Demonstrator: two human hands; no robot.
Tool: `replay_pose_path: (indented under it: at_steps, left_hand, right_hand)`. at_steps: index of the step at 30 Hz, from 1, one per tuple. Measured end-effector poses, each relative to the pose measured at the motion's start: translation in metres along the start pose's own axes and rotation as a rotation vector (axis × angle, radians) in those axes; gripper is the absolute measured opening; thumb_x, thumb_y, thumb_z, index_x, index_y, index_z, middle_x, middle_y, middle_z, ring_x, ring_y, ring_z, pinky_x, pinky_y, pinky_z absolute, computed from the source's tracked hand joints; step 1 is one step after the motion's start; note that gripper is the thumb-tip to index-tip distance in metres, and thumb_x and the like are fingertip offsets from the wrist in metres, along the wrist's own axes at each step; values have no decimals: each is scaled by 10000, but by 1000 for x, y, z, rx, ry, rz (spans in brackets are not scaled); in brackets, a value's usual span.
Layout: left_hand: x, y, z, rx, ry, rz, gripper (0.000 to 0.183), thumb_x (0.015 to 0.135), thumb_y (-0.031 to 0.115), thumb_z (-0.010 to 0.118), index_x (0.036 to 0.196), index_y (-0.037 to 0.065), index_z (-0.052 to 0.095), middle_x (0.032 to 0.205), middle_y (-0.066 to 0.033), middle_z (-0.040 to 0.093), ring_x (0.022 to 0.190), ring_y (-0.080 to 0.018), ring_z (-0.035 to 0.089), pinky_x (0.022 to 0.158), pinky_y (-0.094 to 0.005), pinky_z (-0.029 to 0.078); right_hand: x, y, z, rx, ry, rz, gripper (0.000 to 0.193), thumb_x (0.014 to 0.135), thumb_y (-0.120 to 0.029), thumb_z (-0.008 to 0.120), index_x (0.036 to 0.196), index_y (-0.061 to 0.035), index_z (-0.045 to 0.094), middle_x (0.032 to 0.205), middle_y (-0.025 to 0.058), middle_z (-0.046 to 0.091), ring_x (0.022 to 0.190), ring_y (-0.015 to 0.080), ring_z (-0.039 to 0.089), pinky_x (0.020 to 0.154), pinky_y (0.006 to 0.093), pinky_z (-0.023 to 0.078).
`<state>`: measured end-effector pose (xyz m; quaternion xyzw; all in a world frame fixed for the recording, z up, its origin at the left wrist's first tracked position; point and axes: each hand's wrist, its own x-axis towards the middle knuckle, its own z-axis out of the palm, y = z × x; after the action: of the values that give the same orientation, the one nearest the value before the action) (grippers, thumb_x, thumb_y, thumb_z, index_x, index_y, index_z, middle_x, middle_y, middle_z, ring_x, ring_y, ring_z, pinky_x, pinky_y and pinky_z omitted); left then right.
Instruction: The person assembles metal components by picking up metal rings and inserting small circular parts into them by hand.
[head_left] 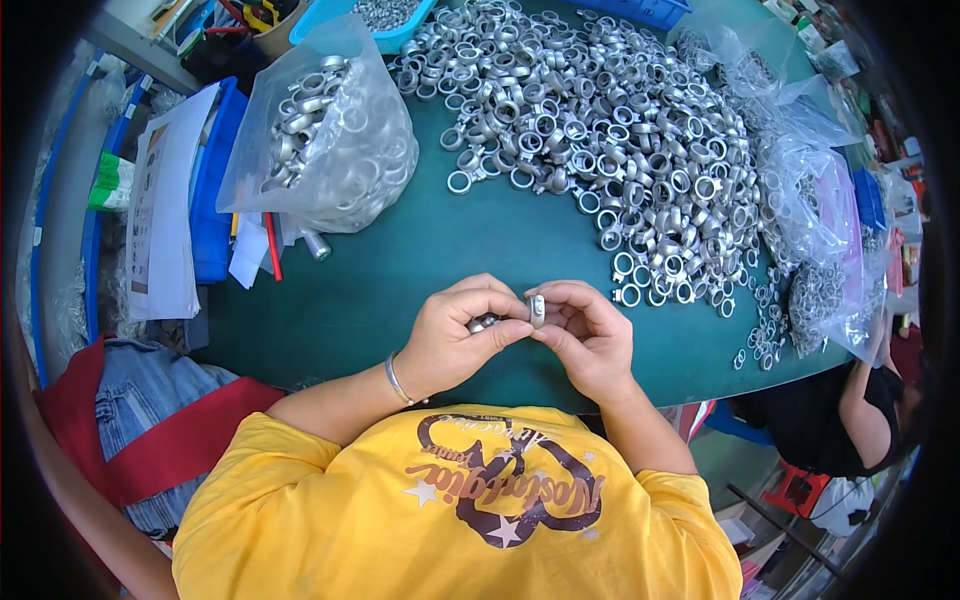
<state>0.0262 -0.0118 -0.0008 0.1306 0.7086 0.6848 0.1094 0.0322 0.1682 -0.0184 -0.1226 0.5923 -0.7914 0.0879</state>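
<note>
In front of my chest, a small silver metal ring part [537, 311] is pinched between the fingertips of both hands, turned nearly edge-on. My left hand [452, 338] is closed, thumb and forefinger at the ring's left side. Inside its curled fingers a second shiny metal piece [484, 322] shows, mostly hidden. My right hand [592, 342] has thumb and fingers closed at the ring's right side. Beyond the hands, a large heap of similar metal rings [600, 130] covers the far right of the green table [330, 330].
A clear plastic bag of rings [330, 150] stands at the left, beside a blue bin [215, 200] with papers. Below the bag lie a red stick [272, 246] and a metal cylinder [317, 245]. More bags [815, 210] line the right edge. Other people sit on both sides.
</note>
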Motion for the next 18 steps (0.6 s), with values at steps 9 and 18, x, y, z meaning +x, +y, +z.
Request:
replay_pose_path:
  at_steps: [9,18]
  left_hand:
    - [1,-2,0,87,23,122,133,746,32,696,847,10,613,829,-38,589,707,-79,539,616,-191,435]
    - [3,2,0,-115,120,-55,89,816,36,624,896,11,595,789,-24,580,591,-43,503,500,-167,404]
  right_hand:
    - [1,-3,3,-285,14,-150,301,731,107,632,1010,30,548,1024,132,542,890,177,591,753,264,514]
    - [0,0,5,-248,157,-283,325,674,102,687,953,7,550,967,125,556,810,175,582,696,254,488]
